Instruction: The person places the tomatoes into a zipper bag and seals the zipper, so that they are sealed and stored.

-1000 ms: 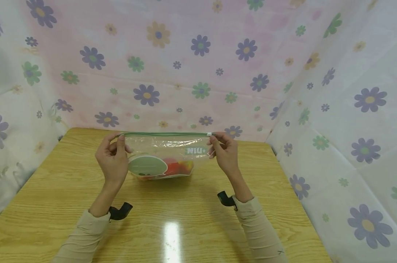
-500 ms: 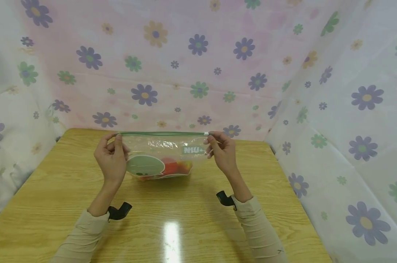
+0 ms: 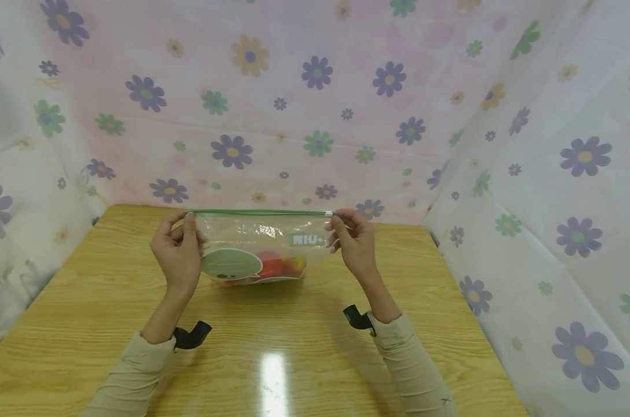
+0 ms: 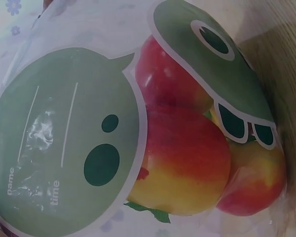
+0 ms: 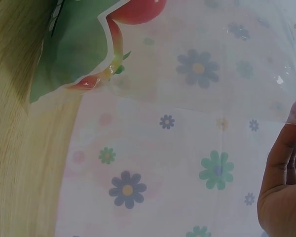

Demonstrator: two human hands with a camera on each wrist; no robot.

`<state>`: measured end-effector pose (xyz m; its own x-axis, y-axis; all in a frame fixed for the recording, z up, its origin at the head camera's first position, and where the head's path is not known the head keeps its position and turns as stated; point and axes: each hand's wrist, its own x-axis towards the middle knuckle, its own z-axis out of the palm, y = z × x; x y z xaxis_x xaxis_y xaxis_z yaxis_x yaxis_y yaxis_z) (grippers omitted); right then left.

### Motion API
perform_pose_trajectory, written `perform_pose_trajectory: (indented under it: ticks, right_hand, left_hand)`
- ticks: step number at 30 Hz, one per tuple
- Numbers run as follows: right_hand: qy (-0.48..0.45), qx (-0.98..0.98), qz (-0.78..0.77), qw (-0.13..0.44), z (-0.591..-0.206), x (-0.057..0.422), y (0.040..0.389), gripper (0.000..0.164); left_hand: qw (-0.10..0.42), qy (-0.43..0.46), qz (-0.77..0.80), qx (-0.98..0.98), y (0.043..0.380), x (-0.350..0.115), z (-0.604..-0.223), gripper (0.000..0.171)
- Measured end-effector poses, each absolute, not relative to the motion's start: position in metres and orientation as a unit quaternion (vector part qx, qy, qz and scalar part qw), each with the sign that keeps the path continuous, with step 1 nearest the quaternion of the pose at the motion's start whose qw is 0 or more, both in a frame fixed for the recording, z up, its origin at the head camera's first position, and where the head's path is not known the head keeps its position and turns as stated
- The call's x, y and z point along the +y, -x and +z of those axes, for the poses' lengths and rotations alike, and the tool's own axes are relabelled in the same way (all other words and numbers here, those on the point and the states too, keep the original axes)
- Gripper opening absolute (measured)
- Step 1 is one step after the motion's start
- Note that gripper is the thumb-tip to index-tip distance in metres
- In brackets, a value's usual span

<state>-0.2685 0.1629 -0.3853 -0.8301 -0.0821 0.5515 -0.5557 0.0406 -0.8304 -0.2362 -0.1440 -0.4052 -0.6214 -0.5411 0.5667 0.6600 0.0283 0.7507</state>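
Note:
A clear zip bag (image 3: 241, 231) with a green zip strip (image 3: 257, 212) along its top edge is stretched between both hands. My left hand (image 3: 181, 249) pinches its top left corner between thumb and fingers. At the top right corner, beside the white slider (image 3: 328, 214), my right hand (image 3: 357, 243) pinches the bag. Several red and yellow fruits (image 4: 187, 158), which look like peaches or mangoes, lie in the bottom of the bag. A green printed speech bubble (image 4: 54, 138) covers part of them in the left wrist view.
The bag is above a wooden table (image 3: 231, 359) with a bright light reflection near its front. Flower-patterned cloth (image 3: 278, 116) hangs behind the table and along both sides. A black curved piece (image 3: 192, 336) sticks out at each wrist.
Both hands keep their pinch on the bag's top corners. The right part of the bag has turned slightly, so its printed letters read more plainly. The head view shifts a little.

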Motion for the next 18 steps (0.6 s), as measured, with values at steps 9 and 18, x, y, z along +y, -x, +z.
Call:
perform_pose_trajectory:
  ticks: [9,18]
  right_hand:
    - [-0.227,-0.690,0.664,0.177,-0.3843,0.1621,0.2691,0.020]
    - [-0.234,-0.674,0.677,0.180,-0.3850,0.1599,0.2695,0.021]
  left_hand:
    - [0.412,0.042,-0.700,-0.582,0.2357,-0.1456,-0.4024,0.014]
    - [0.377,0.040,-0.706,-0.598,0.2376,-0.1498,-0.3975,0.010]
